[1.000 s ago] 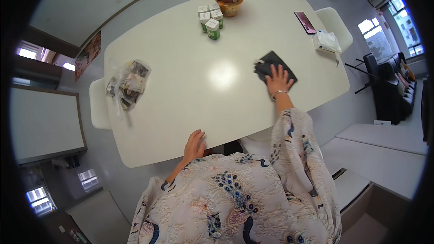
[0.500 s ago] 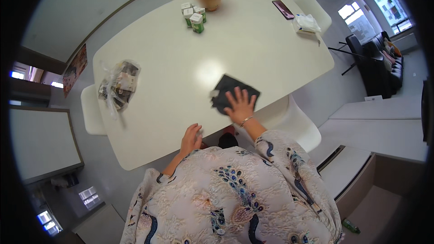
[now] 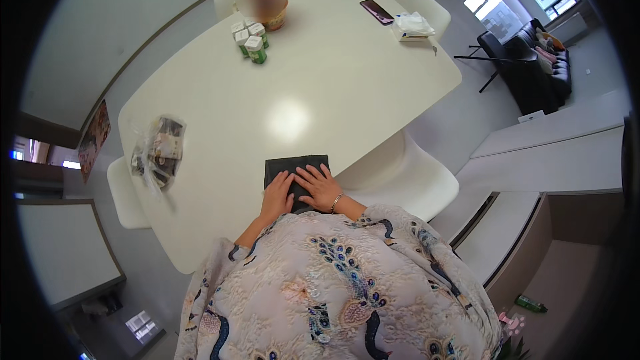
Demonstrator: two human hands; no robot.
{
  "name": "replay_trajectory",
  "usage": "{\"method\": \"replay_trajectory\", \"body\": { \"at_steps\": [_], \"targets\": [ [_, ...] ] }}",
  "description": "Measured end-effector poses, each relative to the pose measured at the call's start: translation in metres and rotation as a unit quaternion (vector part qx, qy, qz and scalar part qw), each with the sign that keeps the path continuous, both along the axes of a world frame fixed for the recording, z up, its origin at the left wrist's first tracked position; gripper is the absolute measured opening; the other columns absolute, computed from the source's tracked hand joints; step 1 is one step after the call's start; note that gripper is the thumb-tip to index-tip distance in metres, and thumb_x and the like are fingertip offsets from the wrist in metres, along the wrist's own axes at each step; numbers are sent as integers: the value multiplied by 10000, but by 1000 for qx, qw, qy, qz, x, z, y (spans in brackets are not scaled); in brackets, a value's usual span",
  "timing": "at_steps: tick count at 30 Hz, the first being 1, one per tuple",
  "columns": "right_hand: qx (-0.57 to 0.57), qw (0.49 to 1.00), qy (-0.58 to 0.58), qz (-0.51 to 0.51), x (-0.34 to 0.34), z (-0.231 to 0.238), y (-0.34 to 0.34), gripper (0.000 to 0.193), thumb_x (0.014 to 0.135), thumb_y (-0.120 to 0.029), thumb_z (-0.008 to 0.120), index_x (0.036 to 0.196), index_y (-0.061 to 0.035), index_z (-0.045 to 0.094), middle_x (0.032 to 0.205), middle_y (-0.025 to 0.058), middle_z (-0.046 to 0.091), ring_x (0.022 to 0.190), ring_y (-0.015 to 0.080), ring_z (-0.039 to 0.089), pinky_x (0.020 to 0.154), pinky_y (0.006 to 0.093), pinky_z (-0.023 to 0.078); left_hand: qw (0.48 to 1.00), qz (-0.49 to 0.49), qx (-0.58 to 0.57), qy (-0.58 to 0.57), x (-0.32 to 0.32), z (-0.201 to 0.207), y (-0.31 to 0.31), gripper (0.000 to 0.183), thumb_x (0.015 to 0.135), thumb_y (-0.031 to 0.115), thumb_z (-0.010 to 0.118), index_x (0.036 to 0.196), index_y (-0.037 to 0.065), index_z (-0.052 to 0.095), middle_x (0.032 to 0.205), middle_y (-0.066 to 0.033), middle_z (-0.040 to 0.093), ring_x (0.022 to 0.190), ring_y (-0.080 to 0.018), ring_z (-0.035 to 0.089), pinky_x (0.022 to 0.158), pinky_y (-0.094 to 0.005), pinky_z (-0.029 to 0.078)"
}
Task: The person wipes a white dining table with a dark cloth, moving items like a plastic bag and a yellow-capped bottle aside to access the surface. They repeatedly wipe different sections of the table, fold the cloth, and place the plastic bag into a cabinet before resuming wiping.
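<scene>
A flat black piece, cloth-like and roughly square [image 3: 277,165], lies at the near edge of the white table [image 3: 220,93]. Both palms are down on it. My left hand [image 3: 275,199] rests on its left part with the fingers stretched out. Beside it, my right hand [image 3: 320,189], with a bracelet at the wrist, lies flat on the right part with fingers spread. The near end of the piece is hidden by my hands and patterned garment. Whether it is a folded cloth or a pouch I cannot tell.
A clear plastic bag with dark contents [image 3: 163,150] lies at the table's left. Farther back stand several green-and-white bottles [image 3: 255,49] and a pot [image 3: 276,16]. A phone [image 3: 377,12] and tissue pack [image 3: 412,27] lie far right. White chairs [image 3: 407,173] surround the table.
The black piece has moved left and toward me, and now lies squarer to the table edge. My right hand moved left with it; my left hand has come onto it.
</scene>
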State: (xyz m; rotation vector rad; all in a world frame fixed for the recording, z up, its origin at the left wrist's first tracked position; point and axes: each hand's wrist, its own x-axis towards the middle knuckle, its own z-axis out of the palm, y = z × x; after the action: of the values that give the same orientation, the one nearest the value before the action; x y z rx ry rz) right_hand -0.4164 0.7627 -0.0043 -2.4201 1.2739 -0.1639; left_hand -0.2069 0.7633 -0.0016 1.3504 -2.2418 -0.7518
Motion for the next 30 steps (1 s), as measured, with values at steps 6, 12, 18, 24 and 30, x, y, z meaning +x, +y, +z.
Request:
{"method": "replay_trajectory", "body": {
  "at_steps": [6,12,18,24,30],
  "targets": [
    [-34,999,0,-37,-28,-6,-15,686,905,-558,484,1490,-244,308,1564,0,254,1431,248,223,1157,516,100,994,1,-53,-92,1,-3,-1,557,769,136,677,1301,62,527,1415,-161,451,1349,-347,371,1077,-505,304],
    [-16,995,19,-97,-54,-3,-26,730,880,-595,495,1488,-233,314,1559,2,265,1422,246,229,1149,527,96,997,11,-36,-68,-39,5,-23,524,776,155,684,1278,76,553,1414,-167,445,1356,-352,359,1084,-527,289],
    [-56,971,25,-229,-103,-11,-47,821,809,-622,569,1481,-217,328,1553,36,264,1410,308,231,1132,582,74,999,-12,-34,9,-56,15,-14,481,744,92,664,1214,67,568,1354,-182,477,1310,-385,403,1044,-495,350],
    [-53,948,63,-307,-165,-13,-83,809,818,-585,580,1484,-209,315,1559,46,254,1417,320,221,1147,558,85,999,19,-27,21,-44,18,-8,477,730,57,653,1200,59,571,1300,-189,521,1258,-389,462,1009,-475,397],
    [12,936,79,-343,-202,-6,-105,824,806,-575,601,1486,-212,310,1571,77,221,1420,350,207,1135,575,111,997,39,-37,49,-34,21,-3,462,725,36,640,1182,53,580,1272,-193,535,1221,-392,490,995,-480,416]
  ]
}}
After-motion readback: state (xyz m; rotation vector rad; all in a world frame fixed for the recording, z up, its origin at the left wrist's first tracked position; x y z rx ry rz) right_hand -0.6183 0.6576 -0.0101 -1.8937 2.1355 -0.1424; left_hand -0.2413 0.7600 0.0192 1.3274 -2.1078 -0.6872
